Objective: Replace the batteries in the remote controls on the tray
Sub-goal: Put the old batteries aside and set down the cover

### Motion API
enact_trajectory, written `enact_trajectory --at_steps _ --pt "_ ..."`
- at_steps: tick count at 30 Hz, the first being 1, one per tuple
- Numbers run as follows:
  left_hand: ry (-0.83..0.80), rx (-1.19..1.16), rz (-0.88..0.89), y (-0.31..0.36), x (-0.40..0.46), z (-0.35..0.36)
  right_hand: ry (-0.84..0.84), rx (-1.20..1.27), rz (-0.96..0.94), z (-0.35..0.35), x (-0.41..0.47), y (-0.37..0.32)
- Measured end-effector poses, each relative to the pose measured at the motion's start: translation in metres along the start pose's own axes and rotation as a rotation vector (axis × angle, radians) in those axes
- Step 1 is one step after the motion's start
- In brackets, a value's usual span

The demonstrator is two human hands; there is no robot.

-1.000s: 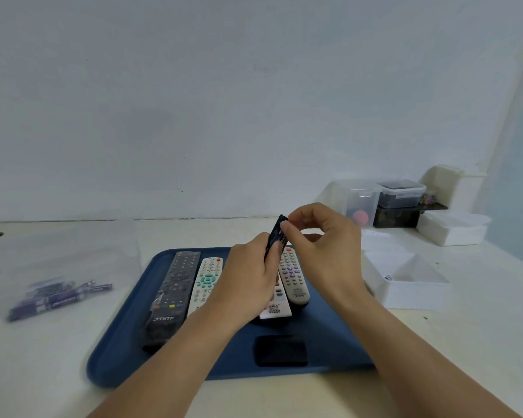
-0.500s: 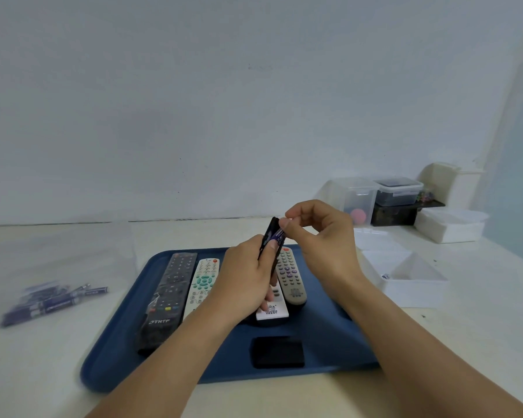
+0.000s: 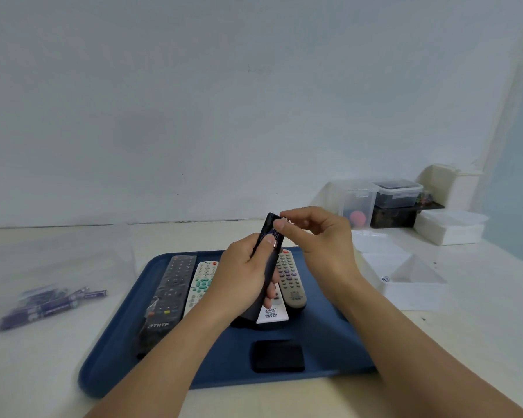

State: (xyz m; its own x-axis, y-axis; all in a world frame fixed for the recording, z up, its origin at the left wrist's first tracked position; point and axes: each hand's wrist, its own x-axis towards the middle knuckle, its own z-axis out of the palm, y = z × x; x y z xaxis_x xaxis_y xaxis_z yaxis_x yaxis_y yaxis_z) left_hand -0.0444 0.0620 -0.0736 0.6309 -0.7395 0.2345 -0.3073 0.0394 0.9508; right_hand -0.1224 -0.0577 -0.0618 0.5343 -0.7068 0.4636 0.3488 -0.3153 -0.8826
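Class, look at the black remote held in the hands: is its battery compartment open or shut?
Open. The black remote shows a battery exposed near its top, under the right hand fingertips; a black cover lies separately on the tray.

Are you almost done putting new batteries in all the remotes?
Not nearly. Done so far: one black battery cover is off and lies on the blue tray. In hand: the left hand grips a dark remote upright, and the right hand pinches at a battery near its top. Left: four remotes lie face up on the tray, and purple batteries wait on the table.
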Motion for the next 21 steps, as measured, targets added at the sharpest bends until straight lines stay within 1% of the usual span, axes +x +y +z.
enact_trajectory --at_steps 1,3,5,6,7,8,9,10,12,14,16,18,20,21 --pt "-0.004 -0.053 -0.023 0.001 0.0 -0.001 -0.017 0.055 0.03 -0.001 0.001 -0.002" --pt "-0.014 -0.169 -0.083 0.003 0.001 -0.003 -0.05 0.297 0.123 -0.006 0.007 -0.005" --pt "-0.049 -0.274 -0.134 0.005 0.001 -0.005 -0.043 0.586 0.263 -0.014 0.015 -0.009" --pt "-0.076 -0.315 -0.154 0.006 0.001 -0.006 -0.023 0.678 0.352 -0.018 0.019 -0.009" --pt "-0.106 -0.341 -0.167 0.007 0.001 -0.007 -0.009 0.72 0.444 -0.021 0.021 -0.008" --pt "-0.135 -0.355 -0.177 0.008 0.002 -0.008 -0.014 0.701 0.526 -0.022 0.023 -0.007" --pt "-0.162 -0.359 -0.186 0.008 0.001 -0.008 -0.04 0.612 0.584 -0.022 0.023 -0.006" --pt "-0.184 -0.355 -0.188 0.007 0.002 -0.009 -0.084 0.472 0.599 -0.021 0.022 -0.005" --pt "-0.205 -0.323 -0.18 0.005 0.002 -0.011 -0.202 0.164 0.504 -0.019 0.019 -0.004" --pt "-0.21 -0.279 -0.179 0.006 0.005 -0.012 -0.281 -0.024 0.332 -0.02 0.014 -0.005" --pt "-0.223 -0.346 -0.214 0.01 0.007 -0.02 -0.272 -0.104 0.258 -0.02 0.014 -0.004" --pt "-0.204 -0.541 -0.266 0.013 0.011 -0.033 -0.221 -0.093 0.288 -0.023 0.017 -0.001" --pt "-0.085 -0.769 -0.264 0.013 0.013 -0.045 -0.22 -0.068 0.349 -0.024 0.017 0.001" --pt "-0.027 -0.839 -0.236 0.012 0.014 -0.047 -0.261 -0.06 0.377 -0.023 0.015 0.001"
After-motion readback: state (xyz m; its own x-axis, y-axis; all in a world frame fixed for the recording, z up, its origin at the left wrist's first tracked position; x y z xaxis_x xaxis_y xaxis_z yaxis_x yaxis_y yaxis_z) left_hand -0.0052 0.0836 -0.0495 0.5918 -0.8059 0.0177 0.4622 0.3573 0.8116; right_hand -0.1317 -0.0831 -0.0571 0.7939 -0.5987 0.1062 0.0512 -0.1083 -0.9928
